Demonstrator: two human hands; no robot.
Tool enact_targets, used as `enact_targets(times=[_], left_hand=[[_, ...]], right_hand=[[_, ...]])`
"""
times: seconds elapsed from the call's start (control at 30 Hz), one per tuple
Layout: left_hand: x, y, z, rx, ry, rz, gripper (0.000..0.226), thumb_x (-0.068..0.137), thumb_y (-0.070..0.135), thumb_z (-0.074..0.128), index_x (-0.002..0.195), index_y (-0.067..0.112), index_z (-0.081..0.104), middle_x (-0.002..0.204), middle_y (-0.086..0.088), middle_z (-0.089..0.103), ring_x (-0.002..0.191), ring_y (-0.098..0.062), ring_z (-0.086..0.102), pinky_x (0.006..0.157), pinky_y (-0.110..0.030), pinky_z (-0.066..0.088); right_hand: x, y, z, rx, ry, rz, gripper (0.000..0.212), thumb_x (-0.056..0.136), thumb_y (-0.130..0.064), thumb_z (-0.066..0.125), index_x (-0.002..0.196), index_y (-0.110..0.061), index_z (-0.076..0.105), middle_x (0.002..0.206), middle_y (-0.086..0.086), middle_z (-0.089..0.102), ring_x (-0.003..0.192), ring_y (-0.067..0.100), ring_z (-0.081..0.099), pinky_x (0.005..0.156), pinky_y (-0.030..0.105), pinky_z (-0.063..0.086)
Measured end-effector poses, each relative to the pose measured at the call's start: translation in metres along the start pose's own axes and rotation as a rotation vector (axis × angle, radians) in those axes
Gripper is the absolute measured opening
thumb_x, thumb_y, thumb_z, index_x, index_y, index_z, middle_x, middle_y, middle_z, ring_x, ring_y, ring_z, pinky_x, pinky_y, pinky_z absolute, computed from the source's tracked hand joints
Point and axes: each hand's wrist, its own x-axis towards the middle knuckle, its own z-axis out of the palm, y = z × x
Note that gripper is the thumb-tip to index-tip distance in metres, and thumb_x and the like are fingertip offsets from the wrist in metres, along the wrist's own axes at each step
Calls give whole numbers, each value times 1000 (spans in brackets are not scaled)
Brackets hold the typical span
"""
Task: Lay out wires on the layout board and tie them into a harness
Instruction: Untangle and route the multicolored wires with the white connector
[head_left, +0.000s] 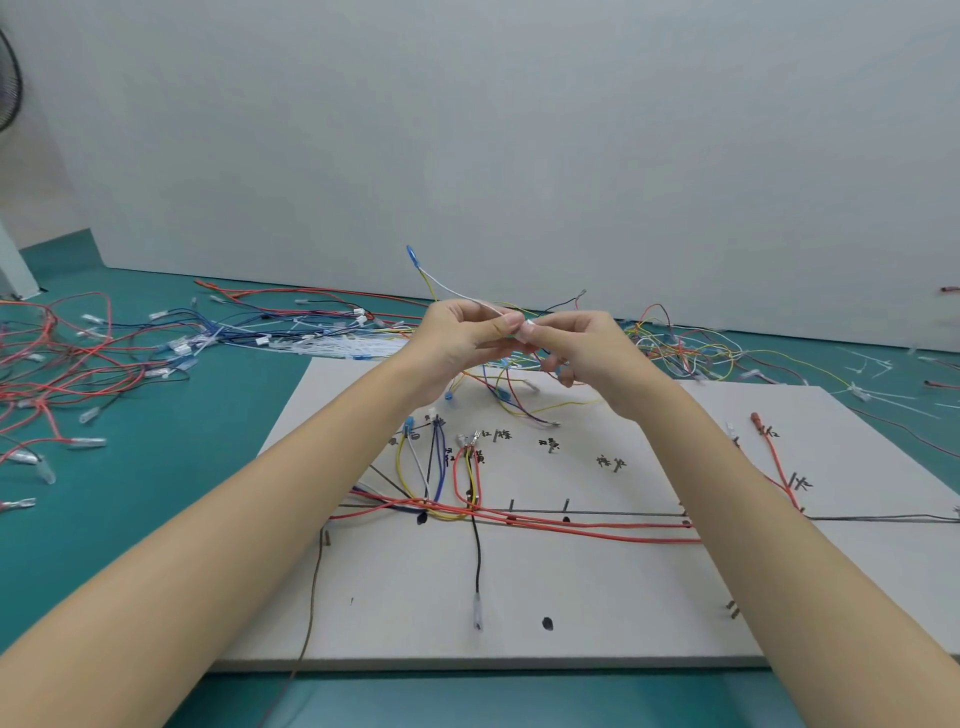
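Though well begun, nowhere near finished. Already routed on the layout board (597, 587): long red wires (597, 527) along the horizontal trunk line, a red-and-yellow loop (467, 483) at about 10 o'clock from board centre, blue, white and yellow leads (421, 467) rising to the labelled pins just left of it, a black wire (477, 561) dropping toward 6 o'clock with a clear terminal at its end, and a red lead (774, 462) out at 2 o'clock. Several labelled pins near the middle stand bare. No ties visible on the routed trunk, so the tying step looks wholly ahead.

Raised at 12 o'clock above the board's far edge, both hands together. Left hand (462, 338) in a narrow grip, thumb and fingers pinching a thin white wire (457, 293) that arcs up to a blue ring terminal (412, 255). Right hand (582, 343) likewise closed in a pinch on the same wire's small white end, with a loose tangle of coloured wires (519, 395) hanging below the fingers onto the board. Probably sorting one lead free before placing it.

Wires thin, limp, springy-looking, colour-coded, tipped with clear or blue terminals. Spare stock heaped on the teal desk (130, 519): a red and blue pile (104, 353) at 9 to 10 o'clock, a bundle of white cable ties (353, 345) at 11 o'clock, a yellow-green tangle (685, 348) at 1 o'clock.
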Motion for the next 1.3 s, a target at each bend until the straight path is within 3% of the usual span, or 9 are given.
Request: enact_targets(times=[0.1,0.4,0.53,0.87,1.0,1.1,1.17,1.23,1.3], left_hand=[[0,-1,-2,-57,-35,-5,12,87,6,68,95,-2,71,98,-19,73,94,-29,71,84,-24,56],[0,7,2,30,19,-37,12,89,14,68,96,3,70,90,-9,71,82,-15,70,70,-23,57],[-2,7,3,10,81,-21,11,91,14,65,93,4,68,84,-6,71,75,-13,69,67,-22,57],[-4,11,5,111,75,34,10,91,19,66,91,10,69,80,-1,74,78,-13,71,82,-32,55],[-5,11,3,4,51,-2,9,91,18,65,92,10,68,83,-2,75,79,-14,72,76,-27,56],[-4,11,1,-36,55,-25,8,90,21,66,92,14,69,86,0,75,84,-12,70,76,-26,51],[-4,10,2,11,63,-21,8,90,26,67,87,20,71,87,3,74,89,-9,65,80,-27,45],[-5,9,4,33,57,-14,12,91,30,65,86,21,72,90,4,73,91,-8,63,83,-30,44],[-6,8,5,9,44,-13,17,93,32,62,92,18,72,92,0,73,92,-9,66,87,-31,47]], right_hand=[[0,0,-3,42,-31,35,17,88,-32,69,93,-17,76,86,-3,68,59,10,45,49,20,34],[-2,6,-2,295,-13,121,17,86,-30,71,94,-16,76,91,-6,66,54,11,44,49,19,35],[-1,5,-6,236,-73,118,23,89,-27,68,102,-9,74,86,-5,65,52,10,45,45,19,36],[-4,9,-8,125,-185,102,25,99,-29,53,114,-16,68,117,3,67,65,21,66,45,24,45],[-6,5,-8,174,-211,106,30,97,-17,41,110,-16,68,124,1,62,69,27,66,49,29,48],[-8,4,-3,48,-151,83,31,93,-9,42,107,-21,68,117,-2,60,62,24,66,49,29,52],[-9,4,2,-53,-149,36,22,97,-18,51,113,-18,66,108,1,59,58,19,63,49,27,52],[-8,5,5,-126,-121,-10,26,97,-31,56,116,-17,66,106,7,60,59,15,61,49,25,51],[-8,4,7,-164,-70,-50,25,96,-36,56,110,-21,70,103,15,63,67,13,57,52,24,48]])
